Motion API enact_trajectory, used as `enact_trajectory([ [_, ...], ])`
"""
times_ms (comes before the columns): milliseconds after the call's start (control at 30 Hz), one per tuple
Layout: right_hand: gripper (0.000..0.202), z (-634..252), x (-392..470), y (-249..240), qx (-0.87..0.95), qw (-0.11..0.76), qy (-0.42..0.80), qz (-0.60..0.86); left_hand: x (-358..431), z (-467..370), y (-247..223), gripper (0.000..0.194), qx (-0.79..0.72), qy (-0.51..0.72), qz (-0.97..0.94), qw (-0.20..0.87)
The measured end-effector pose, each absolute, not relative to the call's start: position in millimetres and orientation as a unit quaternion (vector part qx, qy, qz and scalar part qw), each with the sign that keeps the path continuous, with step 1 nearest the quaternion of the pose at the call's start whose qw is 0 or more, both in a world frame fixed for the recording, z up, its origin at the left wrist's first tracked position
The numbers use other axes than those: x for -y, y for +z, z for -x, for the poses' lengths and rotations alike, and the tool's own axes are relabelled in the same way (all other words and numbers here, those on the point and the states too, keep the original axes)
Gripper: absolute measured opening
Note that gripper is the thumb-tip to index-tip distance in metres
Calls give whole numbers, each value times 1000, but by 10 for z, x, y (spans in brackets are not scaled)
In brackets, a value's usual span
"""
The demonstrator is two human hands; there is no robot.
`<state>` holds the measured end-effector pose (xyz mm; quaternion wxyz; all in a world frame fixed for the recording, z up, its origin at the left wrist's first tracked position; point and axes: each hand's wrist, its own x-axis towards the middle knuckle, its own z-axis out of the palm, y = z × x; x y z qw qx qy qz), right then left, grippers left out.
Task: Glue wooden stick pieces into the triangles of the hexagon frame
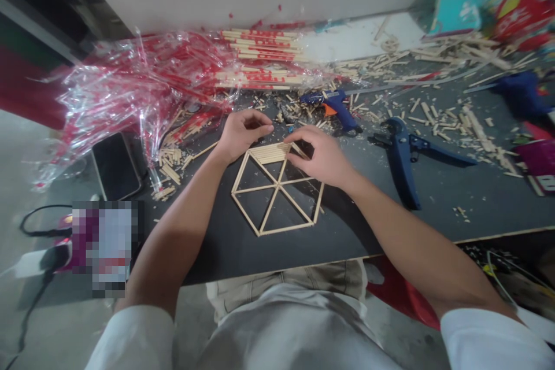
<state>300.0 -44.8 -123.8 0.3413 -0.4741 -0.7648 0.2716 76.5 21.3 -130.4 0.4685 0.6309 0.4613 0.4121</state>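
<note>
A flat hexagon of pale wooden sticks [278, 185] with crossing spokes lies on the dark table. Its top wedge is partly filled with parallel sticks [269, 154]. Just above that wedge's left end is my left hand [243, 134], thumb and forefinger tips close together; whatever may be between them is too small to make out. My right hand [321, 156] is at the frame's upper right, thumb and forefinger apart around the right end of the filled wedge, with nothing visible held.
Beyond the hands lie a blue glue gun [340, 107], wood scraps and red-printed stick packets [264, 46]. Blue cutters [403, 156] lie to the right. Clear and red wrappers [130, 81] and a phone [115, 166] are at the left. A turquoise container [455, 8] stands at the back right.
</note>
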Motion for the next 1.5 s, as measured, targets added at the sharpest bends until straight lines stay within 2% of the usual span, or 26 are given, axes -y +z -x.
enact_trajectory([
  [267,15,-3029,443,-1183,741,363,267,497,-222,-758,-1326,28,-460,417,-631,464],
  [600,45,-3123,356,-1237,641,452,315,534,-220,-757,-1309,30,-460,422,-618,478],
  [833,31,-3107,345,-1266,604,464,392,515,-226,-759,-1328,27,-458,423,-622,474],
  [1033,11,-3131,369,-1261,634,458,380,494,-231,-760,-1335,26,-460,421,-625,470],
  [1200,18,-3152,368,-1272,654,441,381,483,-231,-748,-1346,27,-455,422,-633,463],
  [1333,13,-3144,360,-1286,642,447,376,497,-231,-745,-1346,28,-458,419,-630,466],
  [1500,13,-3154,378,-1230,661,413,359,513,-226,-753,-1335,30,-462,417,-628,467],
])
